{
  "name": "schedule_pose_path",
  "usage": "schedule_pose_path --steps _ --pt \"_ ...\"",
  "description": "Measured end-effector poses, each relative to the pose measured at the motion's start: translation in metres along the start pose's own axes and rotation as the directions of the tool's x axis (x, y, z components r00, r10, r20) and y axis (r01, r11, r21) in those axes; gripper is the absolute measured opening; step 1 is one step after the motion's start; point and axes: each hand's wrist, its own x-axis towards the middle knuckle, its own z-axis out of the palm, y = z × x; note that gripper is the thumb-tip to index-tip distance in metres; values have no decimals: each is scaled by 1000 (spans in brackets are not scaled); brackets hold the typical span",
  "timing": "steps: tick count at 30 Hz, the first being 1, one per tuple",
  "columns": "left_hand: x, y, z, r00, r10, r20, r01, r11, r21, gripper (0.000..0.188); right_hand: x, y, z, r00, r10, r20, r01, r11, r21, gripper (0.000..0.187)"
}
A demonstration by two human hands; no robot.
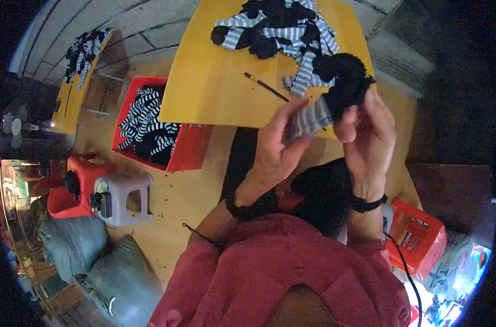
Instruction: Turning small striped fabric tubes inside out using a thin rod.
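No readable text or numbers.

Held fabric piece was grey-striped and black; worktop was yellow; bin was red; shirt was dull red.

A dusty-red top, softly creased across the front, has a left sleeve and a right sleeve in the same colour, while a narrow black left wristband sits beyond the top on its left side and a similar black right wristband beyond it on the right.
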Motion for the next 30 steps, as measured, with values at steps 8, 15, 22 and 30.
schedule_pose_path --steps 8,15,22,30 --pt "-30 -7 -18 628 -597 499 663 76 -745 37 -28 38 -19 992 25 -128 -86 862 -500 26" --pt "-45 -12 -20 673 -611 416 556 47 -830 43 -87 76 -28 987 155 -41 -140 712 -688 18" --pt "-52 22 -18 695 -511 505 653 156 -741 45 -98 60 -15 975 181 -130 -221 856 -467 7" --pt "-65 23 -53 688 -660 301 710 697 -94 23 -105 46 -31 1000 9 27 22 352 -936 6"
